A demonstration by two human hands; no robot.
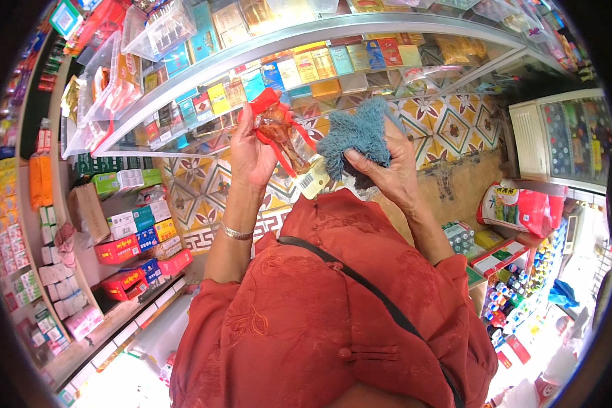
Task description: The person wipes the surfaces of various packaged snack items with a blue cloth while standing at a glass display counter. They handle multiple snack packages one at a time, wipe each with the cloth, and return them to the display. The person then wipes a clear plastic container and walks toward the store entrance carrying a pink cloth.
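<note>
My left hand (255,153) holds a packaged drumstick (281,132), a browned piece of meat in a red-edged clear pack. A pale end with a barcode points down towards my body. In my right hand (395,163) is a bunched blue fluffy cloth (356,131), pinched under the thumb. Cloth and pack are close side by side in front of my chest; a dark patch shows beneath the cloth. Beyond both hands runs a glass display counter (306,26) with rows of cigarette packs (313,64) inside.
Clear plastic bins (115,86) stand on the counter's left end. Shelves at left carry boxed goods (132,229). At right are a glass-door drinks cooler (566,137), a red-and-white package (520,209) and several bottles (510,290). Patterned tiles (449,127) show behind my hands.
</note>
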